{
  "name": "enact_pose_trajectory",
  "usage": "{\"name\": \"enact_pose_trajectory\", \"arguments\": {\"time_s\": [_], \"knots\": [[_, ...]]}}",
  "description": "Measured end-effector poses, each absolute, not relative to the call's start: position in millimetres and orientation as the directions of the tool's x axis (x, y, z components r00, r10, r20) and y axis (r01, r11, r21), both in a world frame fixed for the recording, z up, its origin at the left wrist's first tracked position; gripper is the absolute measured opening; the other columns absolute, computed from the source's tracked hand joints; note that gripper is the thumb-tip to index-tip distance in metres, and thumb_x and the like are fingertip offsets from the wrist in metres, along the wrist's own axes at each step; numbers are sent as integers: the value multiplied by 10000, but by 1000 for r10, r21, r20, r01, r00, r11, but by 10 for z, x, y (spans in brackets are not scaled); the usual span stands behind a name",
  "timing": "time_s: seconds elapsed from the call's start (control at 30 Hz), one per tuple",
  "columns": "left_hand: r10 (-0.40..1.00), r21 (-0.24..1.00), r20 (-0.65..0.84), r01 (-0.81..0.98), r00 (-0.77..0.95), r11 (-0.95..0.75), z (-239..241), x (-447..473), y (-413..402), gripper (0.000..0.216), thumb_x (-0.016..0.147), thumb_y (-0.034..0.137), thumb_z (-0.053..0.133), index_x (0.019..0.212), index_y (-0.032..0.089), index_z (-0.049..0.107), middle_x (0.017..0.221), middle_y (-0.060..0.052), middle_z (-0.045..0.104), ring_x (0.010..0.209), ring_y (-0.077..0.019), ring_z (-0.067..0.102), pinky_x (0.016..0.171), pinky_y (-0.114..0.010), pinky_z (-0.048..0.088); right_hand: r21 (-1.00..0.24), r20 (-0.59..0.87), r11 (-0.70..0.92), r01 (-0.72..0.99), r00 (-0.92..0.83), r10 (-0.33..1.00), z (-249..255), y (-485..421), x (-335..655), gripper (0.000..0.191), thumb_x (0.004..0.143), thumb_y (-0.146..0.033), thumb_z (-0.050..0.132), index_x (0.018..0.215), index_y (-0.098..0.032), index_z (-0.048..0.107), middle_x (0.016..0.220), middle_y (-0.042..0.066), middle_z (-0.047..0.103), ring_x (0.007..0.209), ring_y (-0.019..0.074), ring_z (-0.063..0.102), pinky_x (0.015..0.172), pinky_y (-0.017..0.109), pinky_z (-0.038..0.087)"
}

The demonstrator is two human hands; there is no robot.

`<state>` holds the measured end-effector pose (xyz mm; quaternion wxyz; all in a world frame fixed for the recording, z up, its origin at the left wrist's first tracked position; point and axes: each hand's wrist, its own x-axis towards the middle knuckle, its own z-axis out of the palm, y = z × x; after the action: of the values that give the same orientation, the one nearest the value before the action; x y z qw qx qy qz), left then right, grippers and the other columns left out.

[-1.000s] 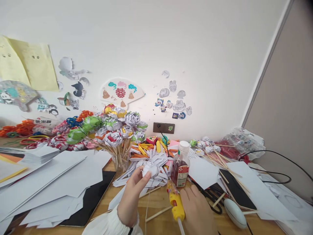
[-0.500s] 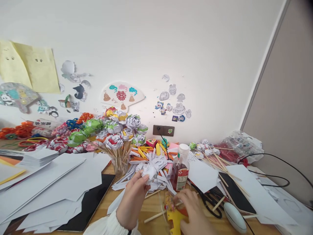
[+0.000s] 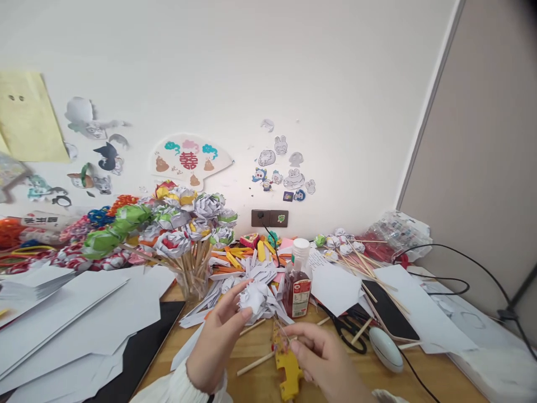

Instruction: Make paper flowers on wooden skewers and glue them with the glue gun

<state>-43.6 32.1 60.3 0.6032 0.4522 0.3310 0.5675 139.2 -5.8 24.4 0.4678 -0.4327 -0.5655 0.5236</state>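
My left hand holds a crumpled white paper flower between thumb and fingers, above a heap of paper strips. The fingers of my right hand are pinched on a slim pointed tool that looks like tweezers, its tips directed at the flower's lower right. Below it lies a yellow notched tool, possibly a glue gun, with a speckled front end. A wooden stick rests on the table just left of it. A bottle of red-brown liquid stands behind my right hand.
Finished paper flowers on sticks fill a clear cup at left. White sheets overlap a black flat panel. Black scissors, a phone, a mouse and a black cable lie at right.
My right hand has risen from the yellow tool and now pinches the slim tool near the flower. My left fingers have spread somewhat around the flower. The view has turned right.
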Motion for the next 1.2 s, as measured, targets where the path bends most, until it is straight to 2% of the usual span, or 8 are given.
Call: {"name": "enact_pose_trajectory", "arguments": {"time_s": [0.17,0.27,0.37,0.5,0.67,0.87,1.0,1.2], "knots": [[985,964,111,-256,131,-75,656,-485,323,460,619,319,754,1057,243,632,1173,-53,631,1145,-301,502,939,-368,389,-986,119,130,103,-112,987,332,-92,1416,520,679,-599,610,899,-131,667,620,11,549,559,125,475,532,241,379],[987,974,107,-210,118,-81,695,-515,320,447,586,322,775,1012,247,663,1108,-44,667,1082,-293,548,898,-349,427,-985,114,128,117,-119,986,392,-107,1433,493,690,-571,608,910,-133,666,751,63,629,697,183,564,636,286,436],[982,979,123,-178,142,-97,701,-544,335,426,580,325,781,987,253,683,1094,-43,680,1068,-291,562,895,-343,436,-986,105,122,114,-144,984,423,-114,1448,463,697,-554,608,911,-147,664,791,68,650,744,201,591,677,302,454],[968,977,173,-157,182,-145,661,-580,376,420,610,333,767,1011,240,684,1114,-61,675,1100,-303,547,929,-362,421,-989,83,102,104,-173,981,427,-109,1458,436,694,-540,614,899,-158,660,730,36,628,648,157,563,582,255,436],[948,974,184,-174,260,-142,669,-622,379,413,607,328,781,1005,266,692,1078,-47,695,1075,-296,565,910,-368,437,-995,36,55,87,-208,978,411,-84,1489,475,684,-560,608,914,-147,654,655,5,567,468,72,404,431,189,312],[950,967,161,-235,268,-98,702,-611,354,436,575,352,802,988,259,703,1045,-57,709,1085,-315,560,931,-407,418,-1000,20,21,3,-266,964,390,-88,1480,505,682,-589,606,919,-144,635,594,-37,476,423,45,327,424,184,281],[954,952,123,-303,273,-36,682,-589,359,513,516,430,813,985,257,702,1051,-80,705,1099,-340,544,939,-442,404,-1000,22,19,-13,-308,951,392,-105,1435,550,660,-630,603,920,-146,635,601,-36,454,450,56,362,442,188,285],[949,964,153,-254,277,-81,715,-619,322,477,552,398,804,999,269,697,1049,-60,706,1074,-323,566,904,-402,436,-999,24,16,-31,-296,955,385,-109,1453,528,676,-619,607,923,-154,639,616,-34,455,460,54,354,448,188,283]]}}
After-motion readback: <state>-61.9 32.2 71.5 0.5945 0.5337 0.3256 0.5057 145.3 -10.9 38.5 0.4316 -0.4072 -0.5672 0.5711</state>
